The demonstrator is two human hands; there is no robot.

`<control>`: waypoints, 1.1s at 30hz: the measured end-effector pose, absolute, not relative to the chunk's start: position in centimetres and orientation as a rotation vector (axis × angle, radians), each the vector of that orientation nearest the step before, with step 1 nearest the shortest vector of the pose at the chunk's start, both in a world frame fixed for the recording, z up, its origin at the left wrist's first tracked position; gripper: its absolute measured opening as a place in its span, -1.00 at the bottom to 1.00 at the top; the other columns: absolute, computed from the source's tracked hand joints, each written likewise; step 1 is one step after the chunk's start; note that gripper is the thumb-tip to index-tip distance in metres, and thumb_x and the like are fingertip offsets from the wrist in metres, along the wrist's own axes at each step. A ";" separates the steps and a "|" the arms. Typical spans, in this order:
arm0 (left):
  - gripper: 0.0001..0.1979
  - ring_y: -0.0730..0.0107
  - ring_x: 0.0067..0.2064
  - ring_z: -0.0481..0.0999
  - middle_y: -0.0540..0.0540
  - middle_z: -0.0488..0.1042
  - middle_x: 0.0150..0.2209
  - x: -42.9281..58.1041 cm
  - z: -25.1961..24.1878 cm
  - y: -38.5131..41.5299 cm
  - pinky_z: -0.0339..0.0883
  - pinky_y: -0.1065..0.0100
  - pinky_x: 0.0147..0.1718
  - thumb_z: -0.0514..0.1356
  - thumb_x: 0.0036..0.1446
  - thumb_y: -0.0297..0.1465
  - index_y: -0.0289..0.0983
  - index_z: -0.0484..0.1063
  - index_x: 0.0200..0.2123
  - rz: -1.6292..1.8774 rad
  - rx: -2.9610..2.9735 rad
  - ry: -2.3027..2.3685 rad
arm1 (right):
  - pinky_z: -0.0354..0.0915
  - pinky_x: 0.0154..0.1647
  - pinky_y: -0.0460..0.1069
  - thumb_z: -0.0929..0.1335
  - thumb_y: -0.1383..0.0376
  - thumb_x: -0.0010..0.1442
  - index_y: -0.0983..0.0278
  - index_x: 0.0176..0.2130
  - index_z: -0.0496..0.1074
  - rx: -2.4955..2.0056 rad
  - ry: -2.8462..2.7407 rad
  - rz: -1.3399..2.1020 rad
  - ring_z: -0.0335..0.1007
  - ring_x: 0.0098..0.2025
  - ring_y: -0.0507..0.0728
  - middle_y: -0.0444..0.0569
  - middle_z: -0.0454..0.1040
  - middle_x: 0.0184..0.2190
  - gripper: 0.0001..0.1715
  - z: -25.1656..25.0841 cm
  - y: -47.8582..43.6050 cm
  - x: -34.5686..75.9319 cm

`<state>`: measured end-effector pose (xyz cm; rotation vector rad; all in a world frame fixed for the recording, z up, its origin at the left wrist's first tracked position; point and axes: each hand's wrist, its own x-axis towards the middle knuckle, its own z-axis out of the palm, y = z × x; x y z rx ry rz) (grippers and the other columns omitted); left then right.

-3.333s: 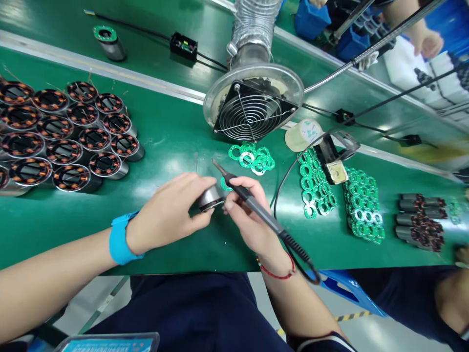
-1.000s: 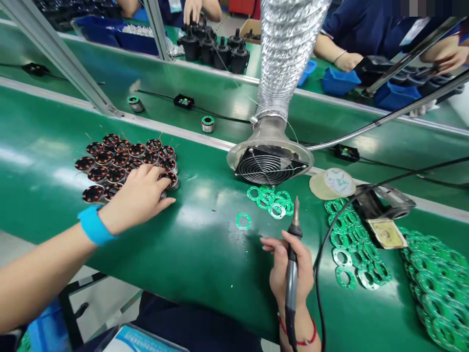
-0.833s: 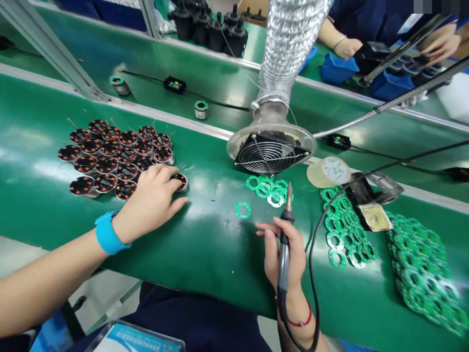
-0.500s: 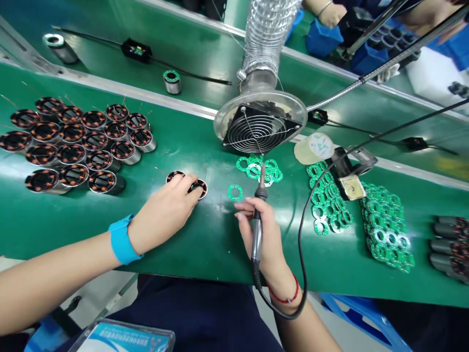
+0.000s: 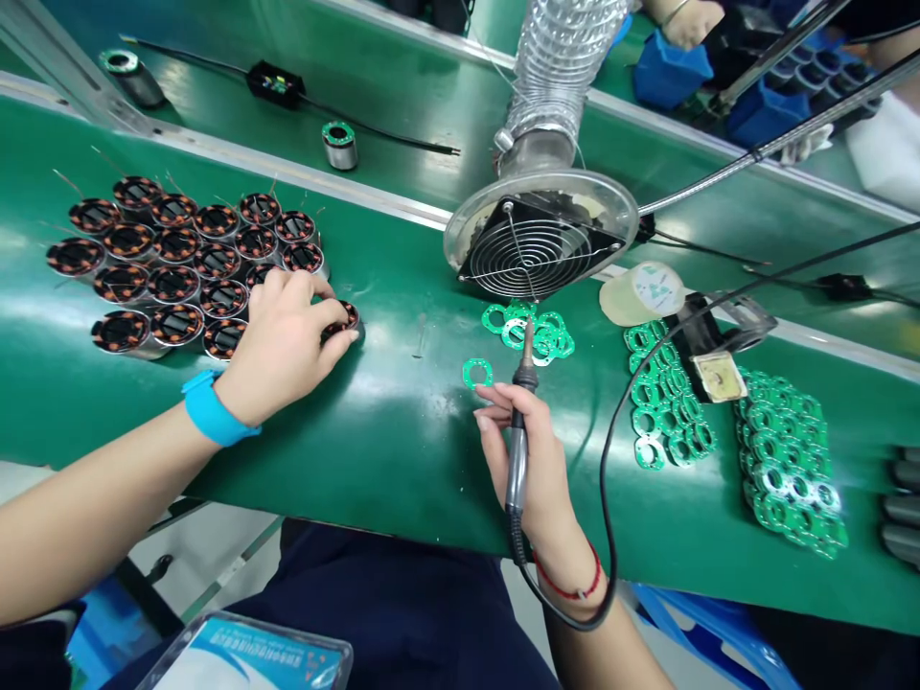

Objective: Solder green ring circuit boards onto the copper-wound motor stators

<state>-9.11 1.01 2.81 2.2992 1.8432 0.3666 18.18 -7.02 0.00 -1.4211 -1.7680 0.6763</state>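
Note:
My left hand [image 5: 287, 331] is at the right edge of a group of wire-wound motor stators [image 5: 172, 244]. Its fingers and thumb curl around one motor stator [image 5: 348, 318], most of which the hand covers. In my right hand [image 5: 528, 450] is a soldering iron [image 5: 518, 446], held like a pen with its tip pointing away from me. Near the right fingertips lies a single green ring-shaped circuit board [image 5: 477, 374]. Just beyond the iron's tip is a loose pile of such boards [image 5: 550, 335].
A fume extractor [image 5: 539, 240] hangs over the bench. To the right stand a round tub [image 5: 642, 293], a soldering iron stand [image 5: 719, 376] and stacked ring boards [image 5: 791, 450]. The iron's black cable [image 5: 608, 479] loops beside my right arm. A co-worker's hand [image 5: 694, 21] shows across the bench.
My left hand has moved left to the stator group, and the spot where two stators stood under it is now bare. The right hand still holds the iron; the view has shifted slightly.

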 end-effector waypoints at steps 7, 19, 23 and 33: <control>-0.80 -0.04 0.04 0.46 -0.34 0.45 0.02 -5.5 1.5 -0.3 0.38 -0.02 0.03 0.09 0.31 -0.32 -0.33 0.44 -0.17 0.279 2.473 1.297 | 0.50 -0.07 0.13 0.31 0.33 0.29 0.14 0.05 0.27 -1.523 -1.716 0.651 0.60 -0.10 0.16 0.04 0.59 -0.06 -0.67 -0.9 -6.2 18.9; -0.60 0.09 0.01 0.48 -0.24 0.47 0.02 -5.6 0.7 0.2 0.40 0.13 0.00 0.22 0.24 -0.22 -0.33 0.34 0.04 0.413 2.189 1.044 | 0.38 0.02 0.29 0.38 0.26 0.22 0.22 0.13 0.35 -1.728 -1.901 0.396 0.41 -0.07 0.33 0.11 0.55 -0.13 -0.52 -3.4 -3.5 17.5; -0.66 0.06 -0.09 0.48 -0.24 0.50 -0.10 -3.6 1.8 0.1 0.40 0.11 -0.08 0.22 0.18 -0.40 -0.38 0.37 0.01 0.348 2.412 1.085 | 0.40 0.00 0.27 0.37 0.15 0.28 0.22 0.17 0.33 -1.670 -1.883 0.337 0.43 -0.08 0.32 0.12 0.56 -0.10 -0.49 -2.8 -4.1 17.9; -0.62 0.08 -0.03 0.43 -0.25 0.49 -0.02 -3.9 -0.1 0.6 0.34 0.10 -0.01 0.16 0.29 -0.33 -0.32 0.37 0.13 0.375 2.446 0.965 | 0.44 -0.41 0.00 0.35 0.21 0.34 0.17 -0.08 0.49 -1.366 -1.561 0.516 0.50 -0.44 0.06 -0.10 0.56 -0.34 -0.82 -1.2 -8.6 20.2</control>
